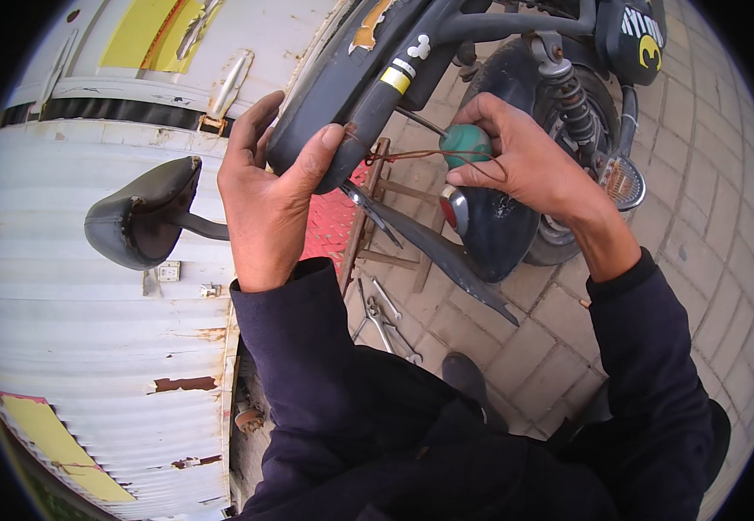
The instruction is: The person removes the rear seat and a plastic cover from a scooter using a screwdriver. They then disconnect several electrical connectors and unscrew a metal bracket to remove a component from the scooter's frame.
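Note:
My left hand [264, 195] is wrapped round the rear end of a dark motorbike body panel [329, 126], thumb on its near side and fingers on the far side. In my right hand [538, 161] is a screwdriver [464, 143] with a rounded green handle, held between thumb and fingers. Its thin shaft slants up and left toward the underside of the panel, where the tip is hidden. A thin brown wire [412, 154] runs from beneath the panel across the green handle and loops beside my right thumb.
Below my right hand are a black rear mudguard [503, 226] with a red light [453, 210], a spring shock absorber [572, 95] and a turn signal [623, 181]. A padded backrest [138, 217] juts out left, before a white corrugated wall [90, 295]. Wrenches [381, 321] lie on paving near a wooden stool [355, 247].

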The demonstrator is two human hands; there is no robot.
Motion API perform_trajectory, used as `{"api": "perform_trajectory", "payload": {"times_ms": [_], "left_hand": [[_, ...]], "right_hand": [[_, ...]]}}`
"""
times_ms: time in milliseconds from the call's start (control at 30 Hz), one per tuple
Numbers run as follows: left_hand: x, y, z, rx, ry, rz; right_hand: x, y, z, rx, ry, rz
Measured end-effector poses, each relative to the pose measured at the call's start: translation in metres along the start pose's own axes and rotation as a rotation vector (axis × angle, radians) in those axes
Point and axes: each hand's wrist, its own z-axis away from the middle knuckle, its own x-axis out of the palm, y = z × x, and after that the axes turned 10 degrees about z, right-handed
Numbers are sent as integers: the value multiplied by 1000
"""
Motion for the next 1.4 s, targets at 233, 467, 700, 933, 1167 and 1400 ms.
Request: {"api": "perform_trajectory", "payload": {"times_ms": [233,467,700,933,1167,1400], "left_hand": [[7,-5,3,49,62,-14],[11,-4,4,82,95,-23],[11,-4,5,78,119,-53],[13,-8,6,121,143,-27],[13,-8,6,86,171,27],[12,-10,5,92,171,40]], "right_hand": [[-11,6,1,-46,-81,-24],[6,6,6,-62,93,-19],[-3,6,1,-86,-71,-80],[7,-4,14,-119,129,188],[-3,3,5,-22,-108,-86],[13,-5,14,-55,131,119]]}}
